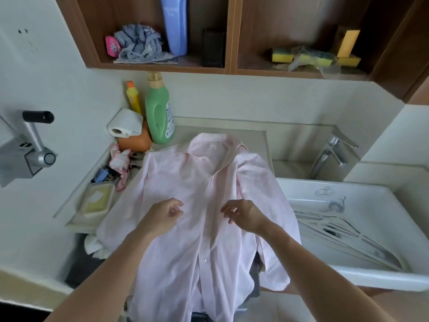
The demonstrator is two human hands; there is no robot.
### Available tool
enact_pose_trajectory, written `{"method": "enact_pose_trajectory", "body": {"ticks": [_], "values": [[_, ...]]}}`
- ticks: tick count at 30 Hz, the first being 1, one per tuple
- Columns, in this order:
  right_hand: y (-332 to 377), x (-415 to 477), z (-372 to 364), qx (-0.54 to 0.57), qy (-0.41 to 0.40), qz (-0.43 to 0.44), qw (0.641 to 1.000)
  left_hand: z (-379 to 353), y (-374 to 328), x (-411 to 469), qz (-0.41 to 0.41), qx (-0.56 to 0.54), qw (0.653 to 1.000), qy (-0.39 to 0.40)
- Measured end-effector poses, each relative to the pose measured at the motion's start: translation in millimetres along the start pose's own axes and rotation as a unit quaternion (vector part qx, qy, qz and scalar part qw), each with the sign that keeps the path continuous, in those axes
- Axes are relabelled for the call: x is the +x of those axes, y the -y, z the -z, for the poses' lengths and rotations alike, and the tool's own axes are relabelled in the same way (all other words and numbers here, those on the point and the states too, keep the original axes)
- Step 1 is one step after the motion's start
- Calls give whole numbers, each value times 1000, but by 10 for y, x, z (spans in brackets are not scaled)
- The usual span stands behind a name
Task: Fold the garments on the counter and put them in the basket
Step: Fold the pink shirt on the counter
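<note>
The shirt [197, 194], pale pink, lies front-up on the counter [253, 140] under both hands. Its long axis runs straight away from the person: the collar points to the far wall, beyond the fingertips, and the hem hangs off the near edge, below the forearms. The button strip runs down the middle, passing between the two hands.

The left hand [166, 213] is over the shirt's chest just left of the strip, fingers loosely curled inward and thumb apart, with nothing in its grasp. The right hand [243, 212] mirrors it just right of the strip, fingers loosely bent toward the left hand, also holding nothing. Whether any fingertip touches the cloth cannot be told. The hands are near each other but apart.

Left of the left hand, a soap dish [96, 199] sits on the counter's edge, and a crumpled white cloth [95, 245] shows under the shirt's side. Beyond the left hand, at the back, stand a green bottle [160, 112], a yellow bottle [133, 96], and a paper roll [125, 123] on an orange box [137, 141].

Right of the right hand is a white sink [348, 278] with hangers [343, 235] lying in it and a tap [332, 154] at its far side. Above both hands, on the wall shelf, are sponges [282, 54] and a blue bottle [175, 24]
</note>
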State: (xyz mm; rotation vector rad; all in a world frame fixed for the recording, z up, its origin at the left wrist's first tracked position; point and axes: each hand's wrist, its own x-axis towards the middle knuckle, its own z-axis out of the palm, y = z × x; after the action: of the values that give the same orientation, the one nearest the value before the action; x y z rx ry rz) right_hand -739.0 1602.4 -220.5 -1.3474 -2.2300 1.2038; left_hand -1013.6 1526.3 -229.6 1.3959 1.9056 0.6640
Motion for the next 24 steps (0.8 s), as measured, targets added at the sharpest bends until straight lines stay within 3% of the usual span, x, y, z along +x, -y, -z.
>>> {"method": "enact_pose_trajectory", "body": {"ticks": [7, 14, 20, 24], "values": [[-54, 1091, 501, 17, -123, -11, 992, 97, -46, 747, 18, 67, 997, -28], [-174, 2014, 955, -28, -196, -52, 979, 419, -84, 1638, 49, 29, 996, -62], [-275, 2491, 1093, -104, -219, -144, 959, 392, -267, 2552, 59, -38, 997, -43], [-322, 2746, 1074, -189, -219, -190, 938, 265, -418, 2964, 78, -13, 995, -53]]}}
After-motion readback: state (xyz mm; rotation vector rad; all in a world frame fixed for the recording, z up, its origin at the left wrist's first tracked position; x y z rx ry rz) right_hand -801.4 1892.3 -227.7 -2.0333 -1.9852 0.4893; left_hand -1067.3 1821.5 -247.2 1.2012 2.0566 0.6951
